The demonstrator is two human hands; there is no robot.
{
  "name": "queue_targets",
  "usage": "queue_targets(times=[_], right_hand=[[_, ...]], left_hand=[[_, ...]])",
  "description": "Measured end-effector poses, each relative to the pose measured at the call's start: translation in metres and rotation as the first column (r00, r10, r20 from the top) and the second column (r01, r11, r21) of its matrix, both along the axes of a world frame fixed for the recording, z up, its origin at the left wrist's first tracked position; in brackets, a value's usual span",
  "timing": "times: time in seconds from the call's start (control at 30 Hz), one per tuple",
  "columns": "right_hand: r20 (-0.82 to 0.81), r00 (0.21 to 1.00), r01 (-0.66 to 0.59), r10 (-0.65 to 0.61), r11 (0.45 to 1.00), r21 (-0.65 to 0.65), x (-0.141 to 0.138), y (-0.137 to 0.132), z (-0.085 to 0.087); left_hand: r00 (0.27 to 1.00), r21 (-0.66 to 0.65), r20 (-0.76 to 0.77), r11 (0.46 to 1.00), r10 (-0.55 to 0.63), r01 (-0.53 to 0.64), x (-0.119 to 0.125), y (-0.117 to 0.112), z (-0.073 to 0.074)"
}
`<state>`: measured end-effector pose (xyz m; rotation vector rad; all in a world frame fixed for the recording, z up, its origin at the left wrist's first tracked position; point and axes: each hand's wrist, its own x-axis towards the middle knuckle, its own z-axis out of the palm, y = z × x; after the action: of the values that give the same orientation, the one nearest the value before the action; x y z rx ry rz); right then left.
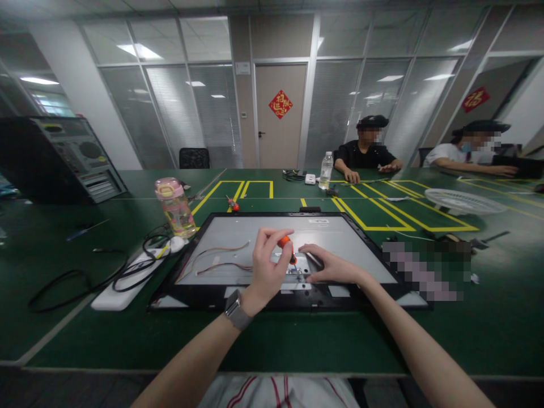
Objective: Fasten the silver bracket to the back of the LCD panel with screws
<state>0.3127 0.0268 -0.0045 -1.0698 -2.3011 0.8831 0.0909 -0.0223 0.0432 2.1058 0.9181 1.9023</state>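
A flat display panel [361, 243] with a black frame and a grey metal back lies on the table in front of me. My left hand [272, 263], with a watch at its wrist, is closed on an orange-handled screwdriver [284, 242]. The screwdriver is tilted, and its shaft points down at a small metal bracket [302, 264] near the panel's front edge. My right hand [329, 265] rests at the bracket's right end, thumb on the near side and fingers on the far side. Thin cables [221, 247] lie across the panel's left part.
A pink-lidded bottle [176, 209], a white power strip [123, 283] and black cable lie left. Behind the panel are a red screwdriver [233, 205] and a water bottle [326, 170]. A computer case [63, 158] stands far left. Two people sit across at right, near a white fan grille [463, 201].
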Motion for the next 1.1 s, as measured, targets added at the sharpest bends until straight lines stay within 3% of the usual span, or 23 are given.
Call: queue_targets(times=[0.17,0.5,1.1], right_hand=[[0.007,1.000,0.008,-0.008,1.000,-0.010,-0.0009,-0.0004,0.0012],[0.017,1.000,0.017,-0.017,1.000,-0.010,0.0004,0.0004,-0.0012],[0.020,1.000,0.009,-0.009,1.000,-0.009,-0.0005,-0.0015,0.0019]], left_hand=[[0.998,-0.024,0.057,0.999,0.036,-0.035,0.0024,0.0029,0.0000],[0.986,-0.146,0.135,0.982,-0.100,0.120,-0.0018,0.0068,-0.0006],[0.993,-0.117,0.111,0.992,-0.024,0.037,0.0011,0.0029,0.0001]])
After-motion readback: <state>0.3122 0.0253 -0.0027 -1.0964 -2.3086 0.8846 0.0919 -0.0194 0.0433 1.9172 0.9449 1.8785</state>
